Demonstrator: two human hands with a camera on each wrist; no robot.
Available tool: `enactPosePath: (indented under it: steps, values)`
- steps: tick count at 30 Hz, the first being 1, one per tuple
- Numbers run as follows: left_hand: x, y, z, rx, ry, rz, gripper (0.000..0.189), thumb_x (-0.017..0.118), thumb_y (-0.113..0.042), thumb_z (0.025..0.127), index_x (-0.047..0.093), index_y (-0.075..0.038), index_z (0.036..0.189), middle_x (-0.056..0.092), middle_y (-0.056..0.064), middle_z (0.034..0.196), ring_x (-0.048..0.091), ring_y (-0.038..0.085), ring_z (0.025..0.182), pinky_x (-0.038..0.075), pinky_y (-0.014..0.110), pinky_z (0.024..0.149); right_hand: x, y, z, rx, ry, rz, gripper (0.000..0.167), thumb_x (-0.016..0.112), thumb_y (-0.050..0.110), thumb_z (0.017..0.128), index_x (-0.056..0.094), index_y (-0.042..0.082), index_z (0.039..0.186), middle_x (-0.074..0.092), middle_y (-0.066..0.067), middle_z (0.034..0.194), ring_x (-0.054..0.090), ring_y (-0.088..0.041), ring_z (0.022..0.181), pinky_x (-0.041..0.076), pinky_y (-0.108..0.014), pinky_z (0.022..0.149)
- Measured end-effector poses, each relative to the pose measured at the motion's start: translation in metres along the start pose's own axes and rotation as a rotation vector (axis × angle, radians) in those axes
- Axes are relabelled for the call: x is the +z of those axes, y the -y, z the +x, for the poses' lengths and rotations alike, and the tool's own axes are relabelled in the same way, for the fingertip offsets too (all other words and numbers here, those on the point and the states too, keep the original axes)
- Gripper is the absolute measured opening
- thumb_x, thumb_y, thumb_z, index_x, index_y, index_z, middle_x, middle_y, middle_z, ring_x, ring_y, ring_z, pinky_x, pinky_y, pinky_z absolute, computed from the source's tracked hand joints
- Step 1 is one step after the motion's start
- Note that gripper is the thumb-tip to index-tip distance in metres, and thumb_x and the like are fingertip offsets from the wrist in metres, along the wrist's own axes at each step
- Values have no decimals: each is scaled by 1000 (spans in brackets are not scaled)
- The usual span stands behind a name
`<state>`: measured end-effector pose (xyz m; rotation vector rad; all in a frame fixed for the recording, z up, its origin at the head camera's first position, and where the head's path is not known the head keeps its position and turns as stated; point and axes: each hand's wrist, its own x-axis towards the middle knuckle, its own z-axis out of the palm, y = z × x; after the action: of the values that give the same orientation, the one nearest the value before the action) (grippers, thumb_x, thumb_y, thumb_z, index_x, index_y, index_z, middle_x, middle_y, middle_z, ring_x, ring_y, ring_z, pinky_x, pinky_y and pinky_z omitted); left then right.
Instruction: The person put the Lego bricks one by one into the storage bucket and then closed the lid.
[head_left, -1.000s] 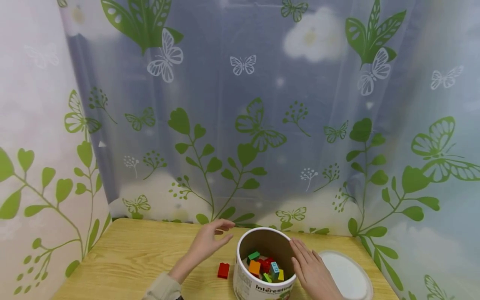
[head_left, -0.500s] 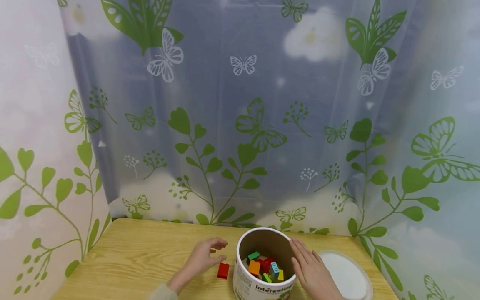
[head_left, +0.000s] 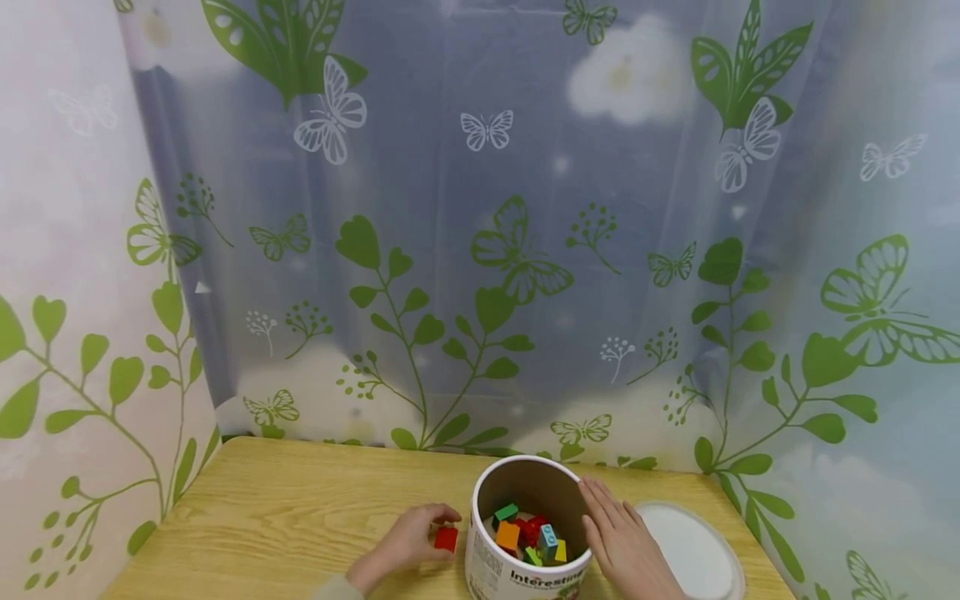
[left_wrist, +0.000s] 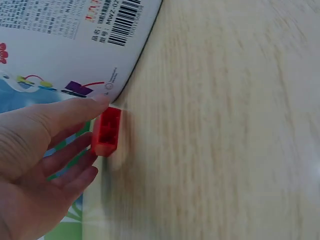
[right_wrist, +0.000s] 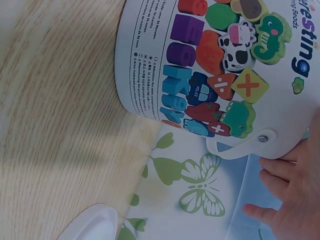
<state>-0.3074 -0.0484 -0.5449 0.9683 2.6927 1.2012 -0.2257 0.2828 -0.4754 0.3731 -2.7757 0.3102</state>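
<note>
My left hand (head_left: 412, 537) is at the table on the bucket's left side, thumb and fingertips pinching a red toy brick (head_left: 446, 539). In the left wrist view the brick (left_wrist: 108, 132) shows its hollow underside, close to the bucket's printed wall. A white round bucket (head_left: 489, 575) stands upright without its lid; orange, green, red, blue and yellow toy bricks (head_left: 507, 535) lie inside. Against the bucket's right side and rim rests my right hand (head_left: 626, 542), its fingers straight. The right wrist view shows its fingertips at the wall near the white handle (right_wrist: 225, 148).
A round white lid (head_left: 693, 550) lies on the wooden table (head_left: 300, 500) to the right of the bucket, beside my right hand. Behind the table hangs a curtain (head_left: 420, 333) printed with leaves and butterflies, with similar sheets at both sides.
My left hand has come down from beside the bucket's rim to the red toy brick and taken it between thumb and fingers. The right hand and bucket have stayed in place.
</note>
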Motion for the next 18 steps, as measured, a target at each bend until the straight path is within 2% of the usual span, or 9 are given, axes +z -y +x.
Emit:
enactPosePath:
  steps: [6,12,18]
  values:
    - [7,6,0,18,-21,30,47,89,-8,73,70,-2,116,71,11,112,66,27,100,56,33,86,0,0,0,-8,-7,0,48,53,22,105,50,5,149,50,-11,153,45,-30,141,39,-59,111]
    - [8,9,-2,26,-55,95,41,90,-10,72,73,-4,110,71,9,109,66,28,100,55,37,88,1,-1,0,-11,-8,-10,48,53,22,105,50,6,150,50,-11,153,45,-30,141,40,-59,111]
    - [1,9,-3,22,-83,47,39,90,-9,71,74,-3,106,68,5,101,64,20,90,55,28,78,1,-1,1,-6,3,-8,48,52,24,106,48,6,151,49,-11,154,44,-30,142,39,-59,112]
